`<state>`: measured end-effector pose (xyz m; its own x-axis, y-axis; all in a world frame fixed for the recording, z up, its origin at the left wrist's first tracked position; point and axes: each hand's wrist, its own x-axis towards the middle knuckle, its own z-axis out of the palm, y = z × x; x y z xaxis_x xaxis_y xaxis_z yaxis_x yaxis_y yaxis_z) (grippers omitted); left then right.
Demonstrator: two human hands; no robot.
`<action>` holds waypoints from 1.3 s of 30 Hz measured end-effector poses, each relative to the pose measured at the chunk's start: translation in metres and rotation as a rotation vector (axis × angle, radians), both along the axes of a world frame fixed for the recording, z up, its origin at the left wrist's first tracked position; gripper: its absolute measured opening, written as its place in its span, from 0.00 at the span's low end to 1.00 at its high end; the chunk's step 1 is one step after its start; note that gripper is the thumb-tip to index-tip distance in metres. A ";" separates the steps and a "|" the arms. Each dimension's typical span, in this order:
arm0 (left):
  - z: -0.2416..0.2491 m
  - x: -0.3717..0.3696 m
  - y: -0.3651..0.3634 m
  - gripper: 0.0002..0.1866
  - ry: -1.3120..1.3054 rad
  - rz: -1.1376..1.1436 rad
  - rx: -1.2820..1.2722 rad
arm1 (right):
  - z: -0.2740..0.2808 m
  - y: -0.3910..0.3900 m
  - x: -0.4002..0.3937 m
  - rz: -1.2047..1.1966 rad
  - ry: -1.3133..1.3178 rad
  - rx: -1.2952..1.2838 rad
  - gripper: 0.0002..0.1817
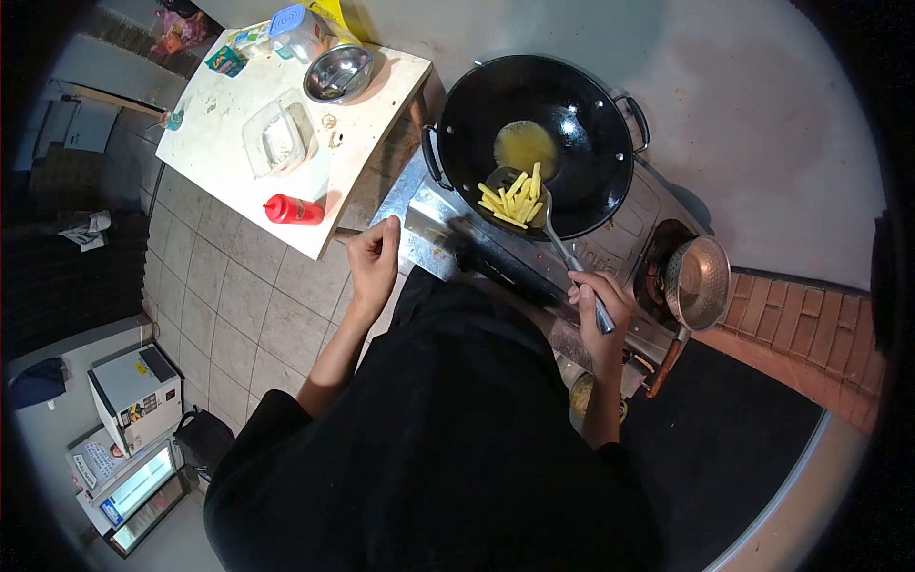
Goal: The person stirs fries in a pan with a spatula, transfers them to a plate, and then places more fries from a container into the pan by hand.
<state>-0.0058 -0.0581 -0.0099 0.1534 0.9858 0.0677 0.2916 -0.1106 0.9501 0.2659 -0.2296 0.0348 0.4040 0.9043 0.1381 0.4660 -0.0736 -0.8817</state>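
Observation:
My right hand is wrapped round the grey handle of a metal skimmer. Its wide head is over the near side of a black wok and carries a heap of pale yellow potato sticks. Yellowish oil pools in the bottom of the wok, just beyond the skimmer. To the left, my left hand is held up in the air near the stove's left edge, fingers curled in and thumb pointing up. Nothing shows in it.
The wok stands on a gas stove; a hammered copper-coloured pan sits on its right burner. On the wooden table at left are a red squeeze bottle, a clear plastic tub and a steel bowl. A brick ledge runs along the right.

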 end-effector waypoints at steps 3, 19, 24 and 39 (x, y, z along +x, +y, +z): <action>0.001 0.000 -0.001 0.24 -0.004 0.004 -0.009 | -0.001 -0.001 0.000 0.009 0.004 0.009 0.10; 0.010 0.029 -0.012 0.18 0.119 -0.250 0.070 | 0.022 0.018 -0.011 -0.050 0.004 -0.016 0.09; 0.014 0.055 -0.016 0.08 0.201 -0.420 0.309 | 0.031 0.032 -0.009 -0.090 0.064 -0.078 0.08; 0.022 0.063 -0.019 0.09 0.483 -0.571 0.422 | 0.046 0.046 -0.003 -0.168 0.205 -0.149 0.12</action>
<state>0.0575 -0.0767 0.0123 0.7250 0.6555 0.2113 0.4452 -0.6801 0.5824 0.2625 -0.1840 0.0809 0.5554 0.8265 -0.0916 0.2494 -0.2706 -0.9299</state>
